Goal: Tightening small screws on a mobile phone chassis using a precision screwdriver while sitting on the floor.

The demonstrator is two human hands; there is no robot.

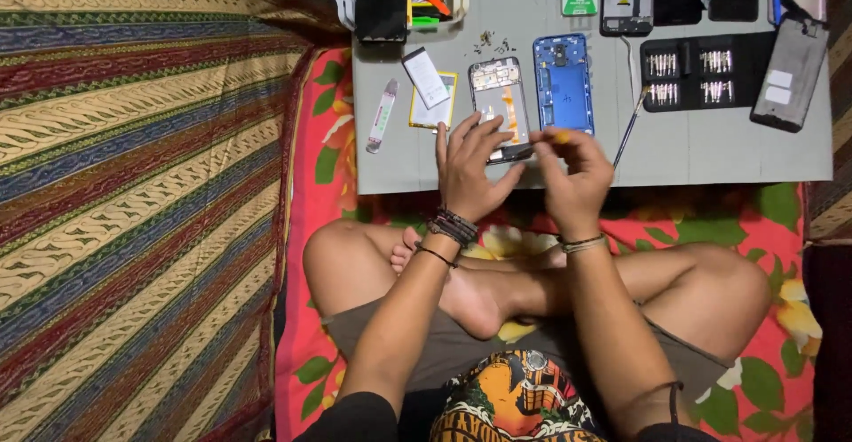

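Left hand (468,169) covering opened phone (500,105), right hand (572,178) pinching unclear yellow bit (561,137)

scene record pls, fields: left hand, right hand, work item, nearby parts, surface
left hand: left hand rests on the opened phone, fingers spread
right hand: right hand pinches a small orange piece; grip closed on it
work item: opened phone, back removed, insides showing
nearby parts: blue back cover, screwdriver bit case, thin tool, white tube
surface: grey mat on red floral cloth
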